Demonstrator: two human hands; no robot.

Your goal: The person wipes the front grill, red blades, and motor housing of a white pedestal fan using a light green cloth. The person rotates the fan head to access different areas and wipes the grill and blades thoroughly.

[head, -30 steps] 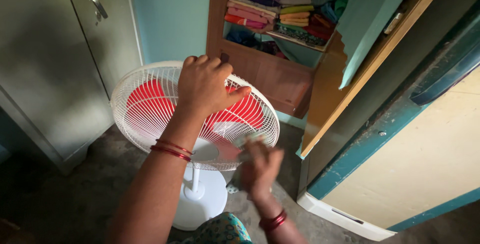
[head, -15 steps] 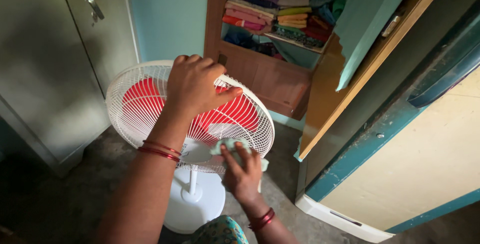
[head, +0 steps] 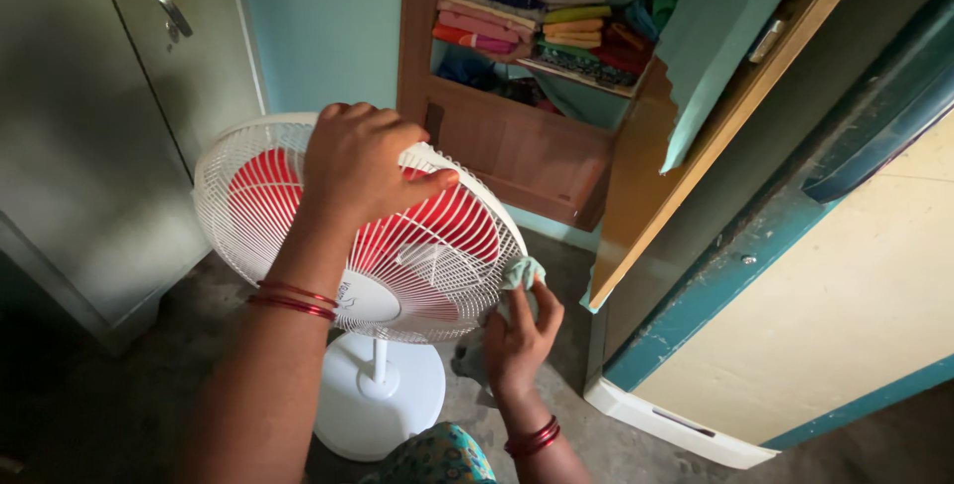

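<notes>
A white standing fan (head: 427, 275) with red blades and a round wire grille stands on the floor in front of me. My left hand (head: 360, 161) rests on the top rim of the grille, fingers curled over it. My right hand (head: 519, 330) presses a pale green cloth (head: 521, 272) against the grille's lower right edge. The fan's round white base (head: 383, 409) sits below. Red bangles circle both wrists.
An open wooden cupboard (head: 517, 146) with stacked folded clothes (head: 537, 2) stands behind the fan, its door (head: 696, 146) swung out to the right. A grey metal cabinet (head: 109, 126) is at left. A cream and teal door panel (head: 835, 325) fills the right.
My right hand with the cloth has slid from the grille's lower middle out to its lower right rim. My left hand has stayed on the top rim.
</notes>
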